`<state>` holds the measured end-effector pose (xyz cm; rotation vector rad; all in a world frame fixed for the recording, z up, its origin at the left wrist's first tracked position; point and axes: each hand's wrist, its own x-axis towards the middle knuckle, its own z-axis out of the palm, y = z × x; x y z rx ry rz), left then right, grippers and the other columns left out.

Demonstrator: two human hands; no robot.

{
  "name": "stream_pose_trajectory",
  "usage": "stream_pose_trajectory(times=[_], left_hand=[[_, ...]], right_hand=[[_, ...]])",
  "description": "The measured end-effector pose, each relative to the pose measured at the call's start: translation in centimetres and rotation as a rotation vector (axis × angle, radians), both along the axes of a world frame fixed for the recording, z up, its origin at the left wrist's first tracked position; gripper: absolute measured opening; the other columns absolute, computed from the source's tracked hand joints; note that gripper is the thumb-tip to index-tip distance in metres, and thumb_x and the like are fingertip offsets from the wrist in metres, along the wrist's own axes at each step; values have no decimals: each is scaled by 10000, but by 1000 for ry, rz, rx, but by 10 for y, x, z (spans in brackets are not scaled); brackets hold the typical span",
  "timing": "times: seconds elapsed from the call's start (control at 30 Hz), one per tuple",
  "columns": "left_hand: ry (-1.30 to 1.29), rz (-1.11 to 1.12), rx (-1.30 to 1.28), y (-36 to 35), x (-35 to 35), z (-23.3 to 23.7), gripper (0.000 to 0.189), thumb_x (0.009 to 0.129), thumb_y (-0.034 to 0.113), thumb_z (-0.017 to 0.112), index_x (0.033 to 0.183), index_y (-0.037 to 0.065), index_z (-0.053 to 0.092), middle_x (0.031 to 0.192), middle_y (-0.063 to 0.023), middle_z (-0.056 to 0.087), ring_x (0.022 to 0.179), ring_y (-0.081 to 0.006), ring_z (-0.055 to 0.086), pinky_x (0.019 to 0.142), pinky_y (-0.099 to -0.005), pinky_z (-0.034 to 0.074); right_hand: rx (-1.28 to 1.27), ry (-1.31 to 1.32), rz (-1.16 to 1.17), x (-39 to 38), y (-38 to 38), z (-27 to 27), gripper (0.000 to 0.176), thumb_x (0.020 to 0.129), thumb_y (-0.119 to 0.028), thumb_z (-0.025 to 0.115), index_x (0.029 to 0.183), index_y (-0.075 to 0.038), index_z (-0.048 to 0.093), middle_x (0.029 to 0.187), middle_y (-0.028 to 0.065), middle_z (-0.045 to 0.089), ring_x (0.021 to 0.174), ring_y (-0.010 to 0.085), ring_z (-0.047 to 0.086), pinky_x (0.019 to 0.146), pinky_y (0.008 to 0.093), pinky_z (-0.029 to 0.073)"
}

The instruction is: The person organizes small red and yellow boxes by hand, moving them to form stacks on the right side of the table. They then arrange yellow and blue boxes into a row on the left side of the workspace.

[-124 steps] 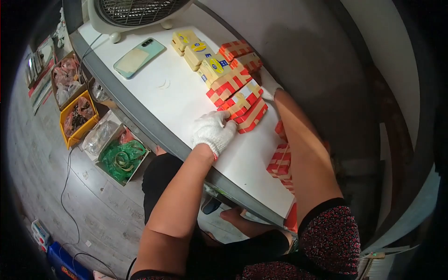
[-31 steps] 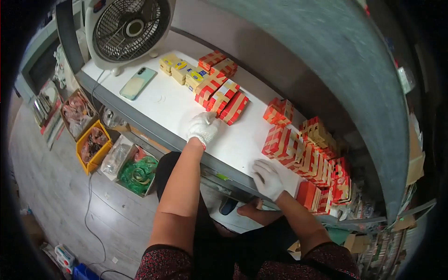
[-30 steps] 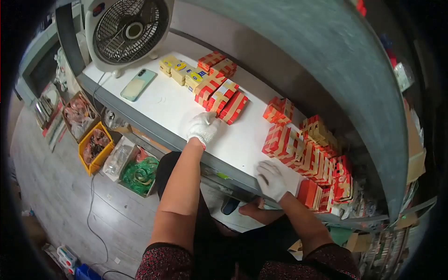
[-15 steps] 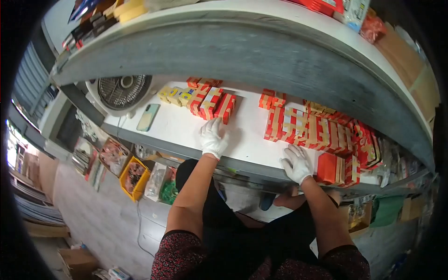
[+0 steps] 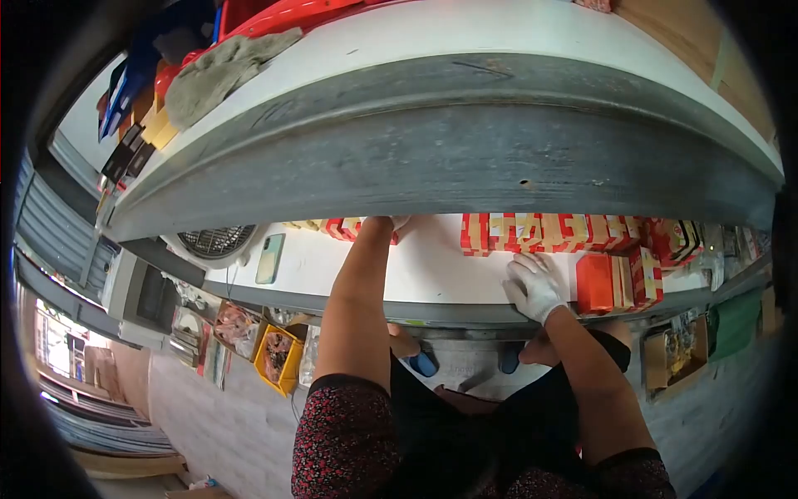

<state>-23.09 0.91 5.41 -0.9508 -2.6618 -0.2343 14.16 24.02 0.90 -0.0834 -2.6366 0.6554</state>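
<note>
The grey beam (image 5: 449, 166) of the upper shelf hides most of my gloved left hand (image 5: 401, 222); only a bit of white glove shows beside a group of red and yellow boxes (image 5: 341, 228). On the white lower shelf (image 5: 432, 274), my right hand (image 5: 534, 287) lies in a white glove with its fingers apart. Its fingertips are close to a row of red and yellow boxes (image 5: 549, 231). Just right of that hand stands a smaller group of red boxes (image 5: 594, 283).
A phone (image 5: 270, 259) and a fan (image 5: 218, 241) are at the left of the lower shelf. Below it are a yellow bin (image 5: 278, 359) and a cardboard box (image 5: 675, 353). A grey cloth (image 5: 220, 79) lies on the upper shelf.
My left hand has reached farther in, under the beam, and is now mostly hidden. The view has shifted, so the beam covers more of the boxes. My right hand stays near the row.
</note>
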Motion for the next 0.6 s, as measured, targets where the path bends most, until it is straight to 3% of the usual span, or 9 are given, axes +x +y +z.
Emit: stream_pose_trajectory(times=[0.13,0.27,0.53,0.6], left_hand=[[19,-94,120,5,-9,-39,638,941,564,654,1463,197,665,1534,-134,635,1413,-375,589,1175,-475,471],[-207,30,-191,-5,77,49,597,991,558,602,1488,230,648,1523,-155,632,1379,-387,611,1139,-487,494],[-182,-34,-491,-3,90,56,729,1023,585,554,1676,275,457,1520,-229,603,1367,-416,615,1108,-490,522],[-138,-61,-389,2,92,45,739,1023,584,552,1687,277,441,1522,-231,602,1368,-418,618,1119,-484,519]], right_hand=[[-6,2,8,0,3,-5,357,935,-283,780,1213,-62,752,1413,199,693,1405,419,577,1265,555,360],[-11,0,7,1,-1,-2,373,933,-278,787,1241,-72,746,1419,190,692,1414,398,575,1265,536,367],[-10,-19,13,2,3,-4,386,932,-253,776,1270,-73,726,1436,179,678,1423,378,571,1265,537,369],[-5,-10,17,2,2,-3,386,932,-248,773,1273,-73,723,1439,177,675,1423,378,572,1265,539,368]])
